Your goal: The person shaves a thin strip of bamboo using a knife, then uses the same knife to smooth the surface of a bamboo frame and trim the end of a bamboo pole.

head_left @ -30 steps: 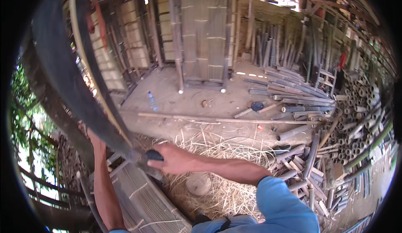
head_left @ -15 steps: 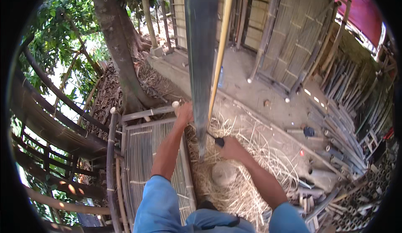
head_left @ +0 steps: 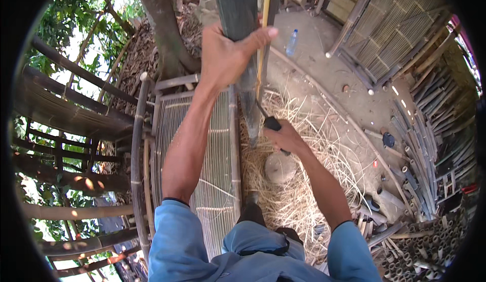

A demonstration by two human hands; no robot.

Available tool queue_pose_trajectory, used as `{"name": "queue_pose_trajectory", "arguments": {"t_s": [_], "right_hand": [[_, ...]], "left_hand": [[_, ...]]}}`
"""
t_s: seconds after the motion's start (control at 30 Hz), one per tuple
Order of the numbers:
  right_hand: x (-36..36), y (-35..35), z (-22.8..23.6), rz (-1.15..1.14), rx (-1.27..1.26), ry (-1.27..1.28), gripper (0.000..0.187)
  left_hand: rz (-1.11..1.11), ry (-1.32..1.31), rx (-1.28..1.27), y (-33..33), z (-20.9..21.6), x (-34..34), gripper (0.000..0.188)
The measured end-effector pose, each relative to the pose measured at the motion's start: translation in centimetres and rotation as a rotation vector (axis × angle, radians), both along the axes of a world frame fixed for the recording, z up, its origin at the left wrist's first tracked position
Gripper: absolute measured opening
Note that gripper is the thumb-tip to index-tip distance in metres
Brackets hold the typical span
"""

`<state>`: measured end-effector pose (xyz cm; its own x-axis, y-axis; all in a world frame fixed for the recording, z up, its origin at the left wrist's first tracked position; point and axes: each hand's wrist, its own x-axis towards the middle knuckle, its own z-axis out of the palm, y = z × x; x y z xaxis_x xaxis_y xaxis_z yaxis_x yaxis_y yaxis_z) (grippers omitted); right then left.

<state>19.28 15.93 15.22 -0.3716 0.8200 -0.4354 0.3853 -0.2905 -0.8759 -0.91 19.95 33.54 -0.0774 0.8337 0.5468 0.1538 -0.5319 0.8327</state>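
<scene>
A long dark bamboo pole (head_left: 234,6) stands tilted in front of me, its narrow lower end down by the shavings. A pale yellow strip (head_left: 267,6) runs along its right side. My left hand (head_left: 223,56) is wrapped round the pole high up, thumb stretched across toward the strip, fingers hidden behind. Lower down, my right hand (head_left: 287,137) grips a knife (head_left: 272,124) by its black handle. The thin blade reaches up-left to the pole by the strip's lower end; its exact contact is hard to make out. Below sits a round wooden block (head_left: 280,168).
Pale bamboo shavings (head_left: 324,155) cover the ground around the block. A slatted bamboo bench (head_left: 195,135) stands at my left, near a tree trunk (head_left: 169,28). A plastic bottle (head_left: 292,43) stands ahead. Bamboo poles (head_left: 417,165) and cut tubes (head_left: 430,246) are piled at right.
My left hand has moved up the pole from near its lower end. The view has tipped downward. My right hand still holds the knife by the strip's lower end.
</scene>
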Motion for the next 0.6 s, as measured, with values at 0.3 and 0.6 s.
{"name": "queue_pose_trajectory", "arguments": {"t_s": [0.3,0.6], "right_hand": [[-1.3,2.0,0.1,0.009,0.397,-0.382,0.037],[2.2,1.3,1.6,0.003,0.401,-0.266,0.042]], "left_hand": [[0.189,0.034,0.093,1.5,-0.3,0.1,0.034],[0.234,0.028,0.08,2.9,1.4,0.1,0.045]]}}
